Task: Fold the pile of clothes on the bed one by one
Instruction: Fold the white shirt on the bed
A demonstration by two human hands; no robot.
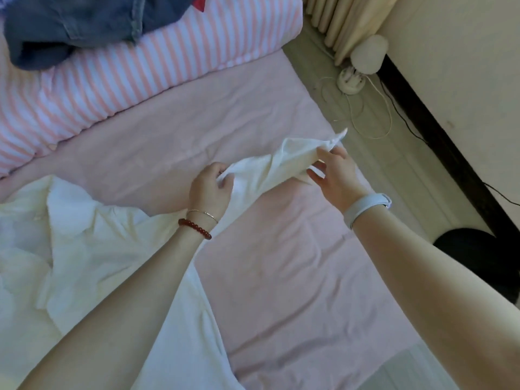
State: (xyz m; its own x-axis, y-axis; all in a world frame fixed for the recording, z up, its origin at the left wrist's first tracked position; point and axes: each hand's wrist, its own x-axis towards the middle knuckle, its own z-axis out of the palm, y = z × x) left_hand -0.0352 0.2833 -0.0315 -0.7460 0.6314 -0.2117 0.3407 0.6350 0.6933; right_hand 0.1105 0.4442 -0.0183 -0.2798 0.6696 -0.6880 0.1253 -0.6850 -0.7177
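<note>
Both forearms out; left hand and right hand pinching white shirt sleeve (stretched taut)

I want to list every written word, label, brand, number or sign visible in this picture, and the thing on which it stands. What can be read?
None: no text can be read anywhere in this view.
White shirt: no label or print shows.
Blue garment: no writing shows; the red patch at its edge is cut off by the frame.
Wristband: no characters visible.
</note>
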